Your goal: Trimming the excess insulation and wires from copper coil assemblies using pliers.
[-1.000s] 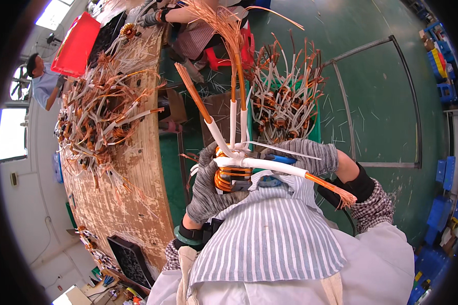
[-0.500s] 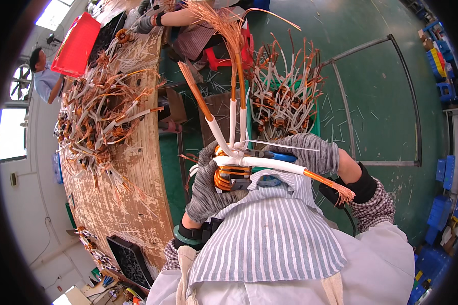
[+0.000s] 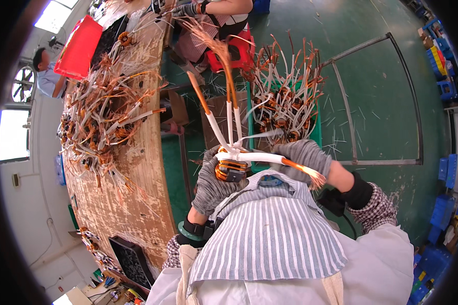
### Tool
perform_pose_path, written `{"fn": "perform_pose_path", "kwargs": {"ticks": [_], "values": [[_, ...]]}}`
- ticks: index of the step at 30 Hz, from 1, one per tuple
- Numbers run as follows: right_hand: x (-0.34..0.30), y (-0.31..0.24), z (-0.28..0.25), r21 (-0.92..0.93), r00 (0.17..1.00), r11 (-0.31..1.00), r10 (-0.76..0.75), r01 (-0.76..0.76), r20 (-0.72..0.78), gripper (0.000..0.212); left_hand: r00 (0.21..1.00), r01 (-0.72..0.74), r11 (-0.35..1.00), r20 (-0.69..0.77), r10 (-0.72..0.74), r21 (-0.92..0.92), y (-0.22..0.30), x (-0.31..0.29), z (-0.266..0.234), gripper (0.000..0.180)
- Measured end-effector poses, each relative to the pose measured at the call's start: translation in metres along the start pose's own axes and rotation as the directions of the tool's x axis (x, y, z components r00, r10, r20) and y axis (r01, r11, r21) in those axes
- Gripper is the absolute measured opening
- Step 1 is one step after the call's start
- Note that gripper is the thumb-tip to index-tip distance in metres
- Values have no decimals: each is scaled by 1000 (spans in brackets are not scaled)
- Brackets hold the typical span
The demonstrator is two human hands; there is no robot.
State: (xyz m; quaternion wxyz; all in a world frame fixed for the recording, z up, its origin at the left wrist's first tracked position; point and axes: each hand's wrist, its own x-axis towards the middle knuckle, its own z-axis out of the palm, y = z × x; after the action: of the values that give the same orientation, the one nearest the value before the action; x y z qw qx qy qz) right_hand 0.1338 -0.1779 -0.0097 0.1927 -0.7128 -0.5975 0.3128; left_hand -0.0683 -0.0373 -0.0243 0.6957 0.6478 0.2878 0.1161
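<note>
My left hand [image 3: 211, 180], in a grey knit glove, is closed around a coil [image 3: 230, 171] wound with orange copper wire. White-sleeved leads [image 3: 218, 129] rise from it, ending in frayed copper strands [image 3: 221, 48]. Another white-sleeved lead [image 3: 262, 158] points right, its bare copper end [image 3: 310, 173] crossing in front of my gloved right hand [image 3: 305, 152]. That hand is curled beside the coil; the blue-handled cutters seen in it earlier are now hidden. Above the coil, a thin white strip [image 3: 262, 134] is smeared by motion.
At left, a worn wooden table [image 3: 137, 213] carries a heap of similar coils [image 3: 102, 112] and a black tray [image 3: 130, 262]. A green crate [image 3: 318, 127] of coils stands ahead, beside a red stool [image 3: 234, 53]. A co-worker's gloved hand [image 3: 185, 10] is at the table's far end.
My right hand has shifted slightly, and the cutters no longer show. The straight white strip by the coil now appears bent and blurred. The coil and its leads have turned a little.
</note>
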Motion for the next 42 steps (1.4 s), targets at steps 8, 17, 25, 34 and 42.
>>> {"fn": "perform_pose_path", "kwargs": {"ticks": [8, 17, 25, 34, 42], "values": [[24, 5, -33, 917, 985, 397, 167, -25, -45, 32, 981, 71, 997, 183, -69, -4, 9, -2, -11, 82], [22, -1, -4, 974, 959, -222, -263, 51, -110, 24, 978, 128, 978, 188, -96, -165, 3, -17, 1, 71], [-22, 24, 21, 914, 950, 349, -150, -209, 274, 31, 996, 82, 979, -7, -85, -185, 5, -25, -3, 72], [10, 11, -26, -306, 950, 939, -229, 158, -212, 39, 988, -118, 993, 97, 116, 6, 19, -20, 1, 74], [22, -7, -28, -354, 958, 912, -262, 206, -115, 48, 991, -58, 989, 109, 74, -137, 19, -26, -7, 70]]}}
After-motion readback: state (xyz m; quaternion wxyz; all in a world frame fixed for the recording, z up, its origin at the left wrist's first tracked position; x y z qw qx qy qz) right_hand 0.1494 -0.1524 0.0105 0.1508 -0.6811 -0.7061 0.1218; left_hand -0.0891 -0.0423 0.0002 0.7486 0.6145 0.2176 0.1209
